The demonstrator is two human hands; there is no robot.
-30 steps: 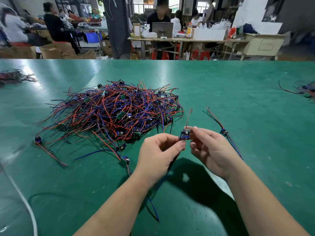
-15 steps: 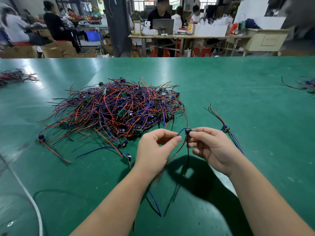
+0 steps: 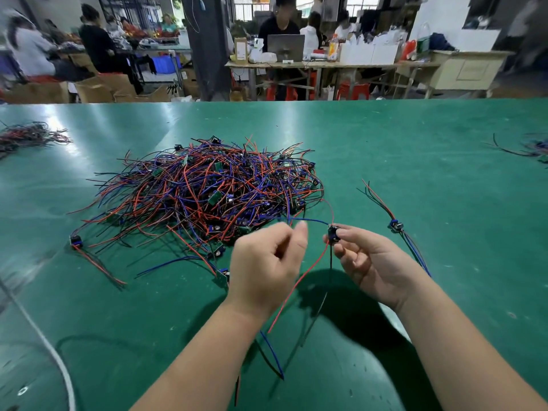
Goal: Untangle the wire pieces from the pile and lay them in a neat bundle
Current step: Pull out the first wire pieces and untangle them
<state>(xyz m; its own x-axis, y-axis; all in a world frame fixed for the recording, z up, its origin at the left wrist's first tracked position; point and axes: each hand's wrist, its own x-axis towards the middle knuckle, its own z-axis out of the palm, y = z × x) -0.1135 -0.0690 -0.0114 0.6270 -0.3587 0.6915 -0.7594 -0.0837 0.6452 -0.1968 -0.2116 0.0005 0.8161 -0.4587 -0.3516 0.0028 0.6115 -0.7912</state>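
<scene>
A big tangled pile [image 3: 207, 197] of red, blue and black wire pieces with small modules lies on the green table [image 3: 415, 161]. My right hand [image 3: 373, 262] pinches the small black module [image 3: 333, 233] of one wire piece just right of the pile. Its red wire [image 3: 292, 287] and a black wire hang down from it. Its blue wire [image 3: 311, 221] runs left to my left hand [image 3: 267, 262], whose thumb and curled fingers pinch it; this hand is blurred. One separated wire piece [image 3: 396, 226] lies to the right of my hands.
Loose pieces lie at the pile's near edge [image 3: 222, 275] and left edge [image 3: 75, 241]. Other wire heaps sit at the far left [image 3: 26, 136] and far right [image 3: 533, 148]. A white cable [image 3: 50, 351] crosses the lower left corner. People work at tables beyond the far edge.
My left hand has drawn away leftward from the module, pulling the blue wire out sideways. The piece's red and black wires now hang below my right hand.
</scene>
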